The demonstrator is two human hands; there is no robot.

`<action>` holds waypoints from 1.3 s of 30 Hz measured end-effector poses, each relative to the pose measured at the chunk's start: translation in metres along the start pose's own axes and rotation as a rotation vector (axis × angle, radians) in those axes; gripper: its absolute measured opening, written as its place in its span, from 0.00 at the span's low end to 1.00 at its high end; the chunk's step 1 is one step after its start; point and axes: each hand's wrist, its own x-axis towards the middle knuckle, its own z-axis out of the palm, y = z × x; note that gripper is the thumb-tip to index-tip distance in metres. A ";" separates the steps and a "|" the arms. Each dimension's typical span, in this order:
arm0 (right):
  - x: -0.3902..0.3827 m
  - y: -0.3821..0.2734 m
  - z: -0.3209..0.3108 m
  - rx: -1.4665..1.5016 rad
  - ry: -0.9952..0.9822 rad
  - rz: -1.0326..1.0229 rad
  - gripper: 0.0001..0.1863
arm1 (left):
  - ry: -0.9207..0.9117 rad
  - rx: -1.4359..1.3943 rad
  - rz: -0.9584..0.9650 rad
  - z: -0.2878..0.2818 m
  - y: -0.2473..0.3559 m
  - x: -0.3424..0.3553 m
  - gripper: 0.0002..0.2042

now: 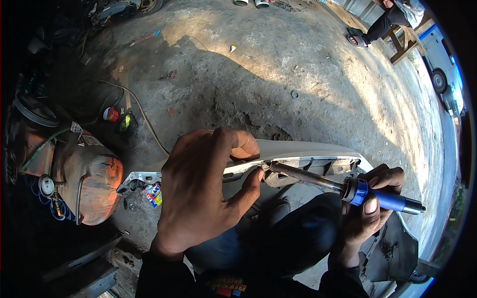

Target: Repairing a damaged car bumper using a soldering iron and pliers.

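Observation:
Across my lap lies a long white panel, like a car bumper (pixel 308 149), with its slotted edge toward me. My left hand (pixel 203 184) is closed over that edge, fingers bent on the far side and thumb on the near side. Any small piece between the fingertips cannot be made out. My right hand (pixel 370 203) grips a blue-handled tool with a long metal barrel (pixel 310 176), like a soldering iron. Its barrel tip rests at or just above the panel's edge, right beside my left thumb. A threaded metal end sticks out past my right fingers.
At left stands a worn orange air tank (pixel 102 188) with a pressure gauge (pixel 46 186). A hose (pixel 144 114) trails over the concrete floor near a red can (pixel 111 114). A colourful packet (pixel 153 194) lies left of my hand. Far right, a person (pixel 387 25) sits near a vehicle (pixel 439 64).

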 end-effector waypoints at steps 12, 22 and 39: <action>0.007 -0.010 -0.002 -0.019 -0.006 0.049 0.24 | -0.002 -0.011 -0.009 0.002 -0.001 -0.001 0.16; 0.006 -0.018 0.008 0.063 0.004 0.123 0.25 | -0.020 0.002 0.000 -0.003 -0.001 -0.001 0.16; -0.001 -0.015 0.007 0.076 0.036 0.130 0.27 | -0.022 0.015 0.017 -0.003 0.000 -0.002 0.17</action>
